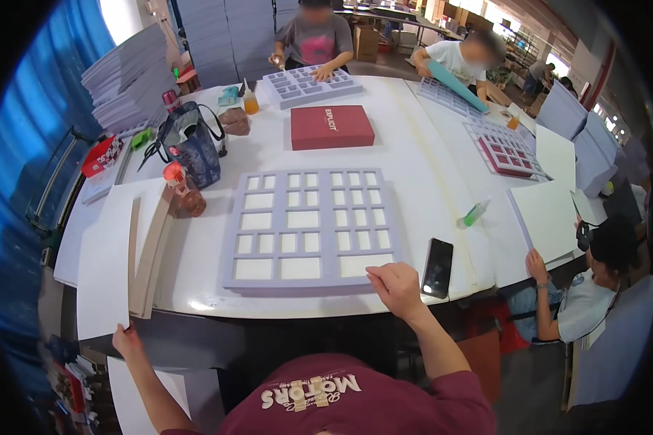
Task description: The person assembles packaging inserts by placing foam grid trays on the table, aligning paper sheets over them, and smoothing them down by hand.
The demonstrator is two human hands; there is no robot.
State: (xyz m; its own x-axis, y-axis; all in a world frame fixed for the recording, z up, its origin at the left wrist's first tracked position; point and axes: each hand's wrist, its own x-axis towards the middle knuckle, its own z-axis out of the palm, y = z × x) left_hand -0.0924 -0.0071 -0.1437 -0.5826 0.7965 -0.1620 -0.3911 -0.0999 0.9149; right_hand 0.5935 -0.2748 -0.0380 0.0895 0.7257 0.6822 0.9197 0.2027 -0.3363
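At the lower left, my left hand (128,339) pinches the bottom corner of a large white board (109,261), which stands tilted beside a stack of similar boards (151,246). Bent fingers curl on my right hand (397,286), at the lower right corner of a lavender compartment tray (283,227); whether it holds anything small is hidden. The tray lies flat on the white table, its many rectangular compartments showing white bottoms. A black phone (437,268) lies just right of my right hand.
A red box (332,127) lies behind the tray. A red-capped bottle (184,190) and dark bag (192,145) stand left. A green glue bottle (476,212) is right. Two people work across the table (406,167); another person sits at the right, holding a white board (544,221).
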